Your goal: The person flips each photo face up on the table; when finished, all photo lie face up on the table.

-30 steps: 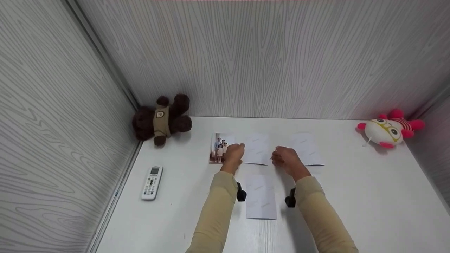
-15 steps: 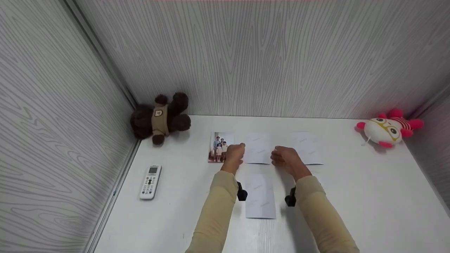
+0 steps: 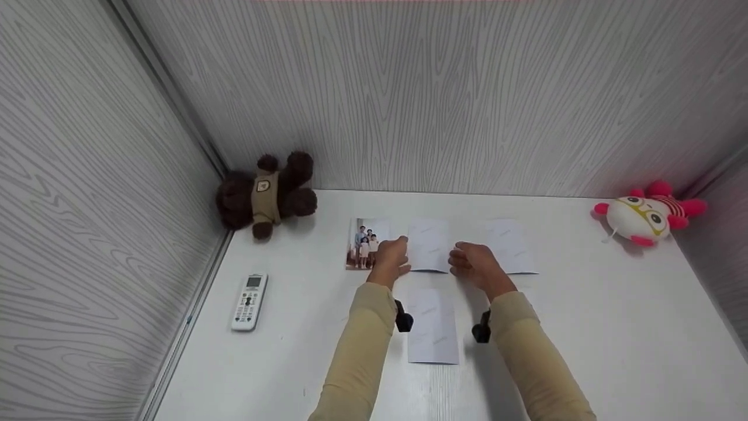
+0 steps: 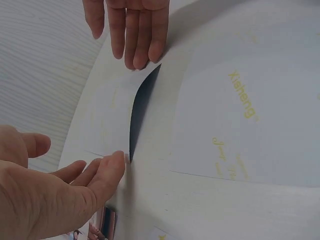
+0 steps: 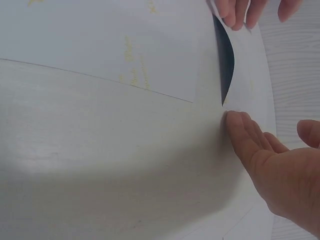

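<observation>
Both hands were on the middle photo print (image 3: 428, 252), which lay face-down on the white counter (image 3: 584, 327) in the far row. The left hand (image 3: 390, 259) had its fingertips (image 4: 116, 165) at the print's left edge, fingers fairly straight, not wrapped round it. The right hand (image 3: 472, 266) met the right edge the same way, fingers (image 5: 239, 131) extended and touching the rim. Between them the print bowed upward, its near edge lifted off the counter with a dark gap beneath, clear in both wrist views.

Left of that print, just beside the left hand, lay a face-up family photo (image 3: 363, 248). Right of it, beyond the right hand, sat another face-down print (image 3: 509, 245). Nearer the person than the middle print, between the two forearms, lay a fourth face-down print (image 3: 432, 324). Far left of the middle print sat a brown teddy bear (image 3: 266, 196) by the wall, a white remote control (image 3: 249, 301) nearer. Far right rested a white-and-pink plush toy (image 3: 643, 219).
</observation>
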